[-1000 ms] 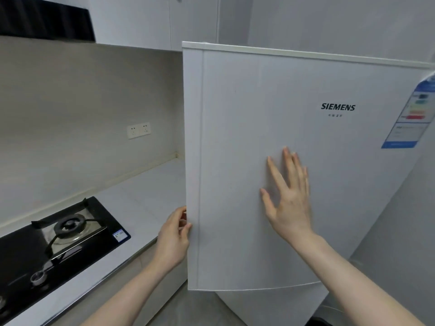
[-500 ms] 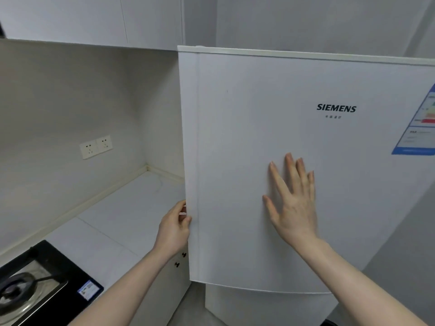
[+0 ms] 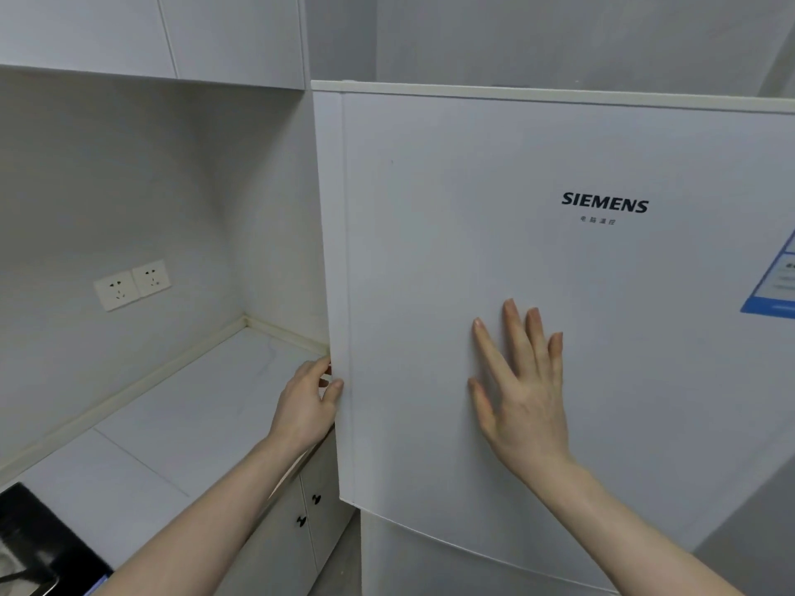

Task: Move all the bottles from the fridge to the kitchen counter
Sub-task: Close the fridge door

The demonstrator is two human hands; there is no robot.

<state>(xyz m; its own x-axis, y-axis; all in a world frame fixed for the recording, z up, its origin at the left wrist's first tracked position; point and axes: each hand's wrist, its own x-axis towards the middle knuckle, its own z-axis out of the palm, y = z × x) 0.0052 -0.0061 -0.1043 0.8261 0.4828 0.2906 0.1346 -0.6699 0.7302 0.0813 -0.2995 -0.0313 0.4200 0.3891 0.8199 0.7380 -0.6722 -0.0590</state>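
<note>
Over the last second the view has swung right, leaving only a corner of the stove (image 3: 26, 548), while the fridge door (image 3: 559, 294) looks no wider open. The left hand (image 3: 307, 406) grips its left edge; the right hand (image 3: 522, 393) lies flat, fingers straight, on the front. The bottles, presumably inside, stay hidden; the bench (image 3: 185, 423) waits at left

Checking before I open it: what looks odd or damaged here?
Nothing stands out. The white fridge door looks unmarked, the left hand grips its edge, the right hand lies flat on it, and the pale kitchen counter shows no spill.
</note>
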